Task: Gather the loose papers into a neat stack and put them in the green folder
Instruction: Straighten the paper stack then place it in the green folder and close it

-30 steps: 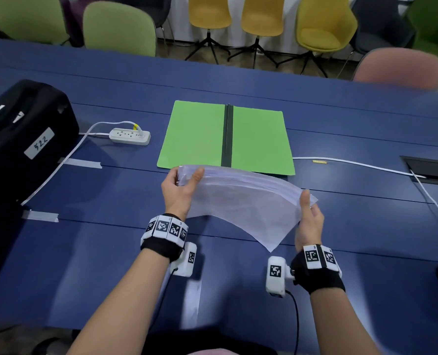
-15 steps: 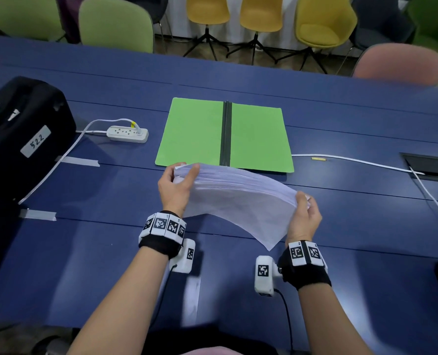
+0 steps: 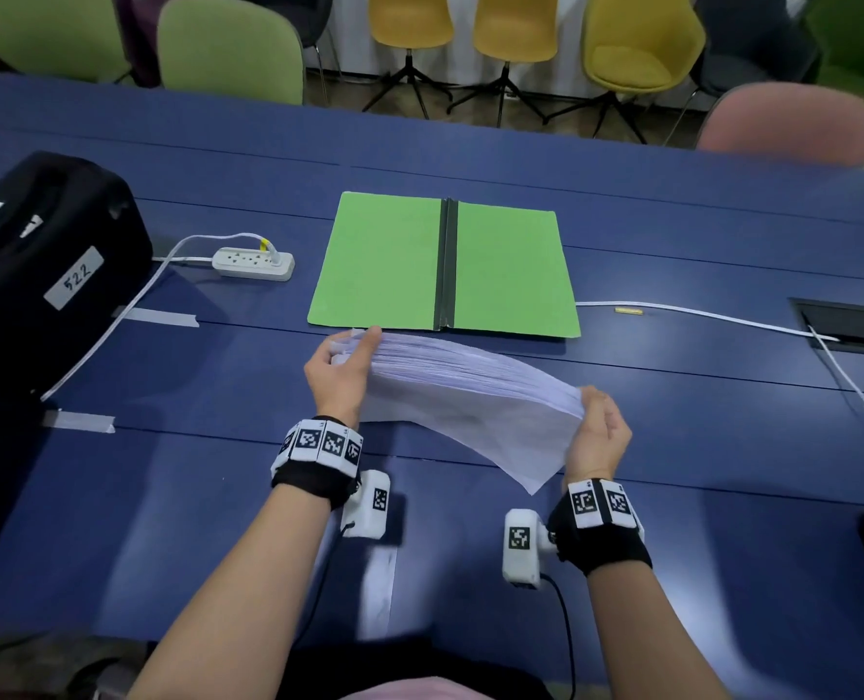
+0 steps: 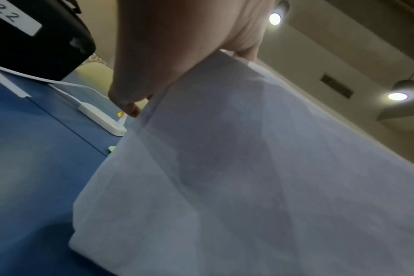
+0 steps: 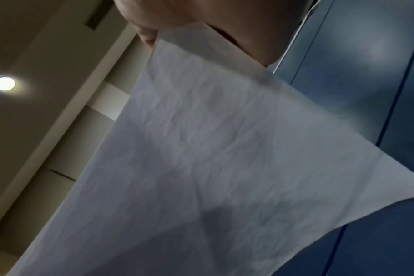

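Head view: papers [image 3: 463, 396] gathered into one sagging stack, lifted off the counter [image 3: 167, 487] just before the green folder [image 3: 508, 267]
Hands: left hand [image 3: 336, 376] and right hand [image 3: 596, 437] each pinch an end
Left: squaring edges; laying the stack inside the open folder; closing it

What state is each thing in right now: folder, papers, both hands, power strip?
Green card folder: open, lying flat on the blue table, nothing in it.
White paper stack: gathered, lifted off the table, sagging between both hands.
Left hand: grips the stack's left end.
Right hand: grips the stack's right end.
White power strip: one plug inserted.
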